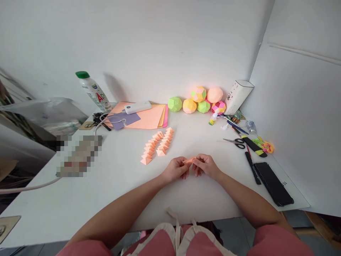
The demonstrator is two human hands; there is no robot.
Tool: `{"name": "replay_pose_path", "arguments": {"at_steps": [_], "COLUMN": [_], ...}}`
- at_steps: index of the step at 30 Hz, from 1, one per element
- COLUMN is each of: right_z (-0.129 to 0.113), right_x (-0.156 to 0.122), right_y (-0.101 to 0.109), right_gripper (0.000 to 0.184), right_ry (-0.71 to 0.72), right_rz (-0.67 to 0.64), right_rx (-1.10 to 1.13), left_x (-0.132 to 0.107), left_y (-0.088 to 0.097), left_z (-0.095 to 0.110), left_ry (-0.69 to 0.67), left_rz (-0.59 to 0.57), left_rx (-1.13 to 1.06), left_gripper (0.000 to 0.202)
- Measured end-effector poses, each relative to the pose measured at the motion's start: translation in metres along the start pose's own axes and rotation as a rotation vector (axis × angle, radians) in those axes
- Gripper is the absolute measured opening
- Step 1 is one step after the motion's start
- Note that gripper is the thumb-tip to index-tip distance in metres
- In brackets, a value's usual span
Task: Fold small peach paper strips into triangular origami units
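Between my two hands is a small folded piece of orange paper (189,160), held just above the white table near its front. My left hand (176,168) pinches its left end. At the other end, the thumb and fingers of my right hand (206,166) are closed on the same paper. Some fingertips of both hands curl underneath and are partly hidden. Beyond my left hand lie two rows of folded orange paper pieces, a left row (149,147) and a right row (165,141), overlapping one another.
Several faceted paper balls (189,106) sit against the wall. Coloured paper sheets (149,121) lie at the back left under a white power bank (137,107), beside a bottle (96,92). To the right are scissors (237,142), a cutter (254,145) and a black phone (274,184).
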State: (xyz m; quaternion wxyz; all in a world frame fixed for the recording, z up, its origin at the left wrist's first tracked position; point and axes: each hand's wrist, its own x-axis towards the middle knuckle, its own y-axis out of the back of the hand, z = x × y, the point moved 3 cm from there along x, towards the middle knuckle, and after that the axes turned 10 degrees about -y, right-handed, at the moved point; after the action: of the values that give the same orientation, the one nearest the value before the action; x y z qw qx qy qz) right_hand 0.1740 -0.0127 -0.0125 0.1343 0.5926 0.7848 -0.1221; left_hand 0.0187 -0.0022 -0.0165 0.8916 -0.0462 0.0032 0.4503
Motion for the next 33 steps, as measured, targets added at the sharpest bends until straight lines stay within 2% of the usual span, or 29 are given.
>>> {"name": "replay_pose_path", "arguments": {"at_steps": [8,19,25,30,33], "right_z": [0.004,0.011,0.011,0.011,0.009], "right_x": [0.001,0.003,0.006,0.010,0.009], "right_y": [0.000,0.000,0.004,0.010,0.010], "right_gripper": [0.026,0.003,0.001,0.013,0.017], "right_ry": [0.027,0.002,0.013,0.027,0.053], "right_rz": [-0.070,-0.074,-0.074,-0.074,-0.080], "right_rx": [-0.119,-0.170,-0.029,0.145,0.125], "left_x": [-0.002,-0.001,-0.001,0.000,0.000], "left_y": [-0.003,-0.007,-0.005,-0.002,-0.002], "left_z": [0.002,-0.002,0.001,-0.002,-0.002], "left_ry": [-0.019,-0.063,-0.021,-0.011,-0.016], "left_rz": [0.000,-0.029,0.016,0.044,0.037], "left_rx": [0.008,0.084,0.025,-0.030,-0.045], "left_gripper": [0.018,0.009,0.008,0.009,0.010]}}
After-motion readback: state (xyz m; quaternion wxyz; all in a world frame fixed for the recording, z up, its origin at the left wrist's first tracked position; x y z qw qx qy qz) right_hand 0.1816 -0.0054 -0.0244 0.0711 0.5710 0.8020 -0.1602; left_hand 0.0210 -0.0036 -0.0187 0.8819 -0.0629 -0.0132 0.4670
